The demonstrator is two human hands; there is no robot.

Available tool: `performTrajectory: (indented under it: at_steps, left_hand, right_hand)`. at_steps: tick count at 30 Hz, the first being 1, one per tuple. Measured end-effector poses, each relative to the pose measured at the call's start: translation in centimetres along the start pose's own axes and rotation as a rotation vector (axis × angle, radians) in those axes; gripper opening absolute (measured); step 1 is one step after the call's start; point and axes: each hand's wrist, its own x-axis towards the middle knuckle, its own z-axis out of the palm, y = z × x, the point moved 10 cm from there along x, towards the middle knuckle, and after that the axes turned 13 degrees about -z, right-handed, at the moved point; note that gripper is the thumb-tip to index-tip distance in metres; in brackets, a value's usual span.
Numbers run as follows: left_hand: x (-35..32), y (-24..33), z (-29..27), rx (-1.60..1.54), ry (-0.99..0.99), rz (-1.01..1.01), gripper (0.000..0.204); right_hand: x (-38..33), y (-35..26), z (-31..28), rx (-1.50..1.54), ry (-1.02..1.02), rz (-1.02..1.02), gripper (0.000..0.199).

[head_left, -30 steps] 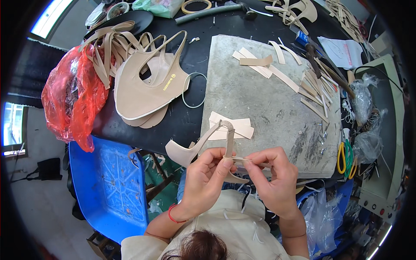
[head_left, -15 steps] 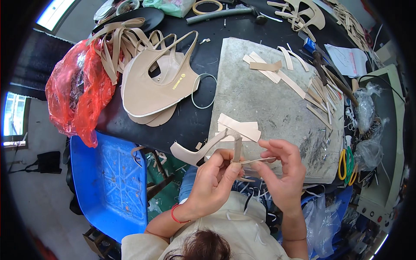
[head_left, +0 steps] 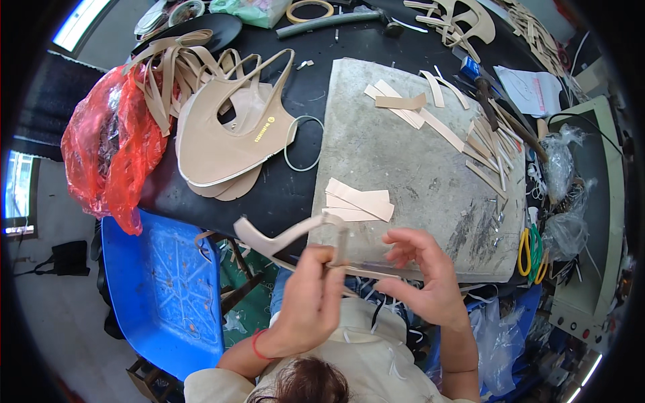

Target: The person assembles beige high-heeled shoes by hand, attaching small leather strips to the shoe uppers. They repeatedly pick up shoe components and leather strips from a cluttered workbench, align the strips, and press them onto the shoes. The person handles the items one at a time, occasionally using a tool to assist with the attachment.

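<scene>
Left hand [head_left: 316,295] is pinched on a tan leather sandal-upper piece [head_left: 285,238] — a cut shape w/ a broad end at left and a thin strap looping up by the fingertips — held in the air just over the near edge of the grey work slab [head_left: 416,174]. Right hand [head_left: 426,279] is just beside it, fingers curled half-open; whether it touches the strap can't be told. To do this well, judging by the grip: keep the left pinch close to the loop so the strap doesn't twist, and let the right fingertips work only the free end, over the slab rather than the lap. Just beyond lie a few cut tan strips [head_left: 359,201] on the slab. Farther off on the black counter [head_left: 302,80] — a stack of tan uppers [head_left: 228,138], a red plastic bag [head_left: 111,151] at left, more strips [head_left: 410,107] at the slab's far side.
</scene>
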Motion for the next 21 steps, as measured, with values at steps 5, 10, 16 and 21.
performTrajectory:
  at_steps: [5, 10, 16, 21]
  left_hand:
    - [1.8, 3.7, -1.1, 0.115, 0.059, 0.122, 0.012]
    - [7.3, 4.2, -1.1, 0.323, 0.118, 0.175, 0.019]
    - [9.0, 1.9, -0.7, 0.303, 0.109, 0.098, 0.022]
    - [9.3, 1.4, -0.1, 0.368, 0.112, 0.062, 0.024]
  right_hand:
    - [0.1, 1.0, -1.9, 0.118, 0.146, 0.098, 0.016]
    - [2.3, 3.9, -2.2, -0.009, 0.187, 0.216, 0.009]
    - [2.4, 5.2, -1.8, -0.137, 0.175, 0.246, 0.009]
    - [3.1, 4.7, -1.8, -0.241, 0.110, 0.221, 0.011]
